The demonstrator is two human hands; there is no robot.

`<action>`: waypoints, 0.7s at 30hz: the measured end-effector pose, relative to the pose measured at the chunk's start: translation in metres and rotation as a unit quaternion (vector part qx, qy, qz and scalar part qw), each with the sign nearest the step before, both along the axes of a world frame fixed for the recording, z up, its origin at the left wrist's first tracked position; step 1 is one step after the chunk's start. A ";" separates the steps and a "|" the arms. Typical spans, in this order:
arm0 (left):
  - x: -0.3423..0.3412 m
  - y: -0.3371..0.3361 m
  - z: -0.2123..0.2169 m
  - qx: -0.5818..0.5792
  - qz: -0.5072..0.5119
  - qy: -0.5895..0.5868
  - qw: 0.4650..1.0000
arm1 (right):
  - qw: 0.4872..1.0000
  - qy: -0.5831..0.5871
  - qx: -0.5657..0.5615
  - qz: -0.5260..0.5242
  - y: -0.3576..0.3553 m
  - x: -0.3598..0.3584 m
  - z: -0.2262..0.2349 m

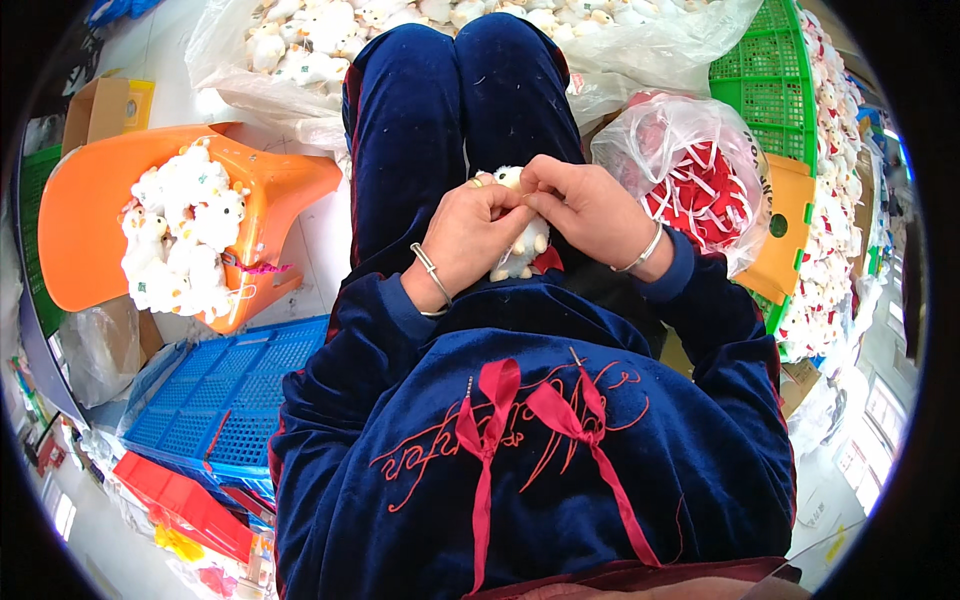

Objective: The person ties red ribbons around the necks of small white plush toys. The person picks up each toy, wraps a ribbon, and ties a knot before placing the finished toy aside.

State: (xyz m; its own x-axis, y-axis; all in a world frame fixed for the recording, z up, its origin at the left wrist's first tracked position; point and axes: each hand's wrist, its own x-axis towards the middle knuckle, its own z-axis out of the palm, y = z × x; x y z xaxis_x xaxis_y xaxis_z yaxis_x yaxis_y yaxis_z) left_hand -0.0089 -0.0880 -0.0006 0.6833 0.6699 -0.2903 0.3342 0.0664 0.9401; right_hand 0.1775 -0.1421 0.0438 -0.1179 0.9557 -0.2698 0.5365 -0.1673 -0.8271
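A small white plush toy (515,258) with a yellowish face and feet rests upright in my lap, its head just past my fingers. A bit of red cloth (548,260) shows at its side. My left hand (472,238) is closed against the toy, thumb and forefinger pinched in front of its neck. Tip to tip with it, my right hand (592,210) is closed in a pinch as well. What lies between the right fingertips is too small and hidden to make out.
Left stands an orange chair (75,225) piled with white plush toys (185,235); nearer is a blue crate (240,390). Plush toys (320,40) fill a clear bag ahead. On the right, a bag (640,140) holds red cloth pieces with white ribbons (705,205), beside a green crate (765,70).
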 end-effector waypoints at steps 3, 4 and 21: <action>0.000 0.000 -0.005 0.001 0.012 -0.021 1.000 | 0.993 -0.096 0.063 0.013 -0.004 -0.008 -0.002; -0.001 0.001 -0.005 -0.017 0.012 -0.026 0.999 | 0.992 -0.097 0.076 0.018 -0.004 -0.009 -0.004; -0.009 0.009 -0.017 -0.051 -0.027 -0.075 0.995 | 0.981 0.071 0.076 0.166 0.009 0.026 -0.015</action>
